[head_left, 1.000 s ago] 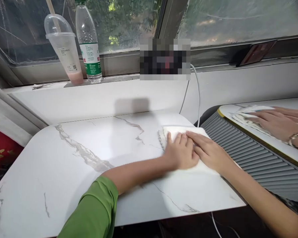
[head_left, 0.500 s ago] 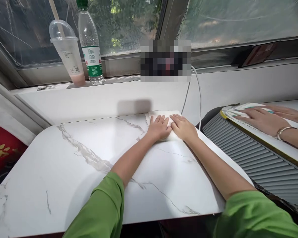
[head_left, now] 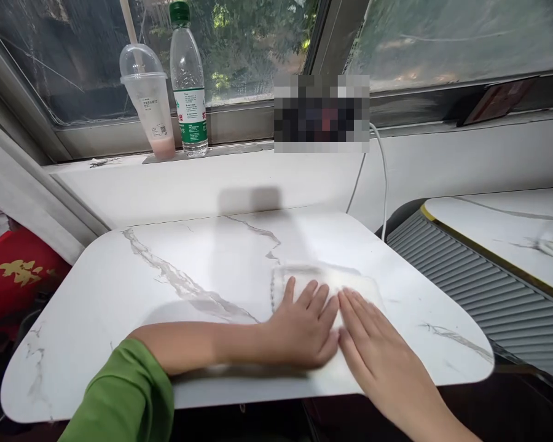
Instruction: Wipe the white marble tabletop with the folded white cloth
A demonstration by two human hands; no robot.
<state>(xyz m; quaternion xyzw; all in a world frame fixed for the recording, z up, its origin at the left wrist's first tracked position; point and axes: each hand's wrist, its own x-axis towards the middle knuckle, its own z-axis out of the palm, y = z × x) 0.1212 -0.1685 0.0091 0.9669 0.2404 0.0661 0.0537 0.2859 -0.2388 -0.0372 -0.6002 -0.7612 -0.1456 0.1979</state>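
Both palms press down on a white cloth (head_left: 359, 283) that lies flat on the white marble-patterned table (head_left: 203, 258), near its front edge. My left hand (head_left: 304, 328) rests on the cloth's left part, its fingers spread. Beside it, touching or nearly so, my right hand (head_left: 375, 344) lies flat with its fingers stretched forward and close together. The cloth shows past the fingertips and has a stitched left edge; its near part is hidden under the hands.
A plastic cup with a straw (head_left: 150, 104) and a water bottle (head_left: 188, 92) stand on the windowsill. A white cable (head_left: 384, 178) hangs behind the table. At right are a grey ribbed panel (head_left: 483, 288) and another table (head_left: 502, 224). A red bag (head_left: 23, 270) is at left.
My hands and the cloth have slid from the table's far edge toward me. The other person's hands at the right table have left that spot, and the view has shifted slightly.
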